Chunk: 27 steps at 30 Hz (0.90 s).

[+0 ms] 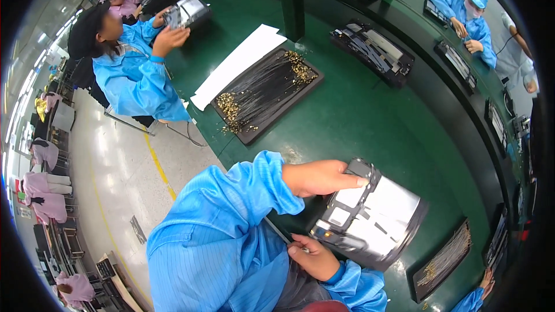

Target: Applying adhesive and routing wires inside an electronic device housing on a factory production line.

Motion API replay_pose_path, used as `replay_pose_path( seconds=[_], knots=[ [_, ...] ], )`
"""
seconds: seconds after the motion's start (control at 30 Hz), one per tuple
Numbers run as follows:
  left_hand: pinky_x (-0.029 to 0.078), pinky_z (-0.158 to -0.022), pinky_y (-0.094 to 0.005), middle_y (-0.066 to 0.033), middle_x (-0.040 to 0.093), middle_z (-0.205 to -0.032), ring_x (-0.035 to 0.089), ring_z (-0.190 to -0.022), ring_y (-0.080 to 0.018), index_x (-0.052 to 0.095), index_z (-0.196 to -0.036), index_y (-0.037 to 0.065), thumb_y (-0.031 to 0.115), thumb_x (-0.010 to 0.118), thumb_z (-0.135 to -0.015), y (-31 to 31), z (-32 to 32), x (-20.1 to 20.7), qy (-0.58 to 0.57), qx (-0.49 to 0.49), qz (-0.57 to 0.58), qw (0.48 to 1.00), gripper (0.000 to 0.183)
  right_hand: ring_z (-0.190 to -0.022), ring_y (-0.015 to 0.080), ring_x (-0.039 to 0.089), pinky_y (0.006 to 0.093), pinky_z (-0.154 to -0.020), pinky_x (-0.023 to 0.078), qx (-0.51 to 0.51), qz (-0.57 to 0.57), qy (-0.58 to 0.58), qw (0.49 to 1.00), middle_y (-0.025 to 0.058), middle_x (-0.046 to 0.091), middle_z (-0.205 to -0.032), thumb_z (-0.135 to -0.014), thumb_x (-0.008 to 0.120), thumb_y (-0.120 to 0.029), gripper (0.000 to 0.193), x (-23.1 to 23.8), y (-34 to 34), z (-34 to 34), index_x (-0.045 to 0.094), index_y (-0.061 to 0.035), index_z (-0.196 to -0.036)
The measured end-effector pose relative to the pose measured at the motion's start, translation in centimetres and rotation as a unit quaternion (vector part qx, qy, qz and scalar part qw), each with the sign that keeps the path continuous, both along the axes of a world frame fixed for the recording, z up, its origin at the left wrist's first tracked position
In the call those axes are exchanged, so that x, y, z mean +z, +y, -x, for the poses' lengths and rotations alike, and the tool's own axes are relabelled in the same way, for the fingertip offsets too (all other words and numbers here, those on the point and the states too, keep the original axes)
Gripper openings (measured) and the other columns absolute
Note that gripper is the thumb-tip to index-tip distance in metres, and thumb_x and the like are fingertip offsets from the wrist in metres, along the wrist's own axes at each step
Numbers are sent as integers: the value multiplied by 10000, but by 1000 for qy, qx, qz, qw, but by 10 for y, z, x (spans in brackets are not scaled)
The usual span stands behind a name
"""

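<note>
Blue sleeve, blurry white-panelled tray

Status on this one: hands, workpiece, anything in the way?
Left hand grips panelled unit by one edge. Right hand curled near its corner, contact unclear. Unit over green table. Wire tray farther off, apart.

this place is a factory hall, most probably for assembling electronics. workers in blue smocks are placed around a long green tabletop, where a dark tray carries very many thin wires of the same kind, with gold-coloured ends. on the far left, people in pink smocks are along one more row of work places. the pale, shiny floor has yellow lines painted on it.
</note>
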<state>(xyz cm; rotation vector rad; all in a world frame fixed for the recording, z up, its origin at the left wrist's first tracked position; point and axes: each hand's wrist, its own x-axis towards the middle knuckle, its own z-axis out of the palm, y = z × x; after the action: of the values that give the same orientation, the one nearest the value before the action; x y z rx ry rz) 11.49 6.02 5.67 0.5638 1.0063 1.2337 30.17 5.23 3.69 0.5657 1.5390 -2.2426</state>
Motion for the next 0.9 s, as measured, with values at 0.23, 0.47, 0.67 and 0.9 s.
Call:
replay_pose_path(
  seconds=[0.23, 0.47, 0.67, 0.9],
  knots=[
    [402, -694, -370, -168, 552, -815, 501, -779, -310, 553, -879, -16, 286, 541, -741, 17, 52, 1, 709, 298, 10, 639, 332, -625, 93, 486, 197, -491, 397, 53, 56, -135, 988, 71, 529, -934, -832, 451, -262, 454, -1, 20, 20, 316, -14, -1188],
    [356, -669, -404, -98, 543, -779, 470, -793, -287, 590, -796, 97, 271, 517, -734, -22, 119, -39, 770, 317, 256, 491, 199, -626, 151, 525, 244, -467, 408, 5, 151, -175, 973, 107, 500, -977, -849, 389, -312, 466, 0, 29, 45, 276, -22, -1197],
    [342, -707, -401, -108, 559, -715, 487, -750, -292, 593, -708, 86, 239, 513, -737, -24, 132, -33, 763, 333, 254, 493, 175, -617, 143, 508, 241, -464, 406, -67, 158, -169, 971, 111, 490, -955, -822, 435, -361, 505, 4, 31, 54, 310, -29, -1182],
    [358, -726, -422, -133, 562, -702, 499, -729, -319, 572, -674, 30, 153, 485, -740, -30, 129, -16, 775, 374, 170, 479, 165, -533, 146, 492, 244, -419, 399, -121, 120, -150, 974, 100, 499, -878, -830, 410, -346, 454, 0, 39, 59, 352, -15, -1136]
  ],
)
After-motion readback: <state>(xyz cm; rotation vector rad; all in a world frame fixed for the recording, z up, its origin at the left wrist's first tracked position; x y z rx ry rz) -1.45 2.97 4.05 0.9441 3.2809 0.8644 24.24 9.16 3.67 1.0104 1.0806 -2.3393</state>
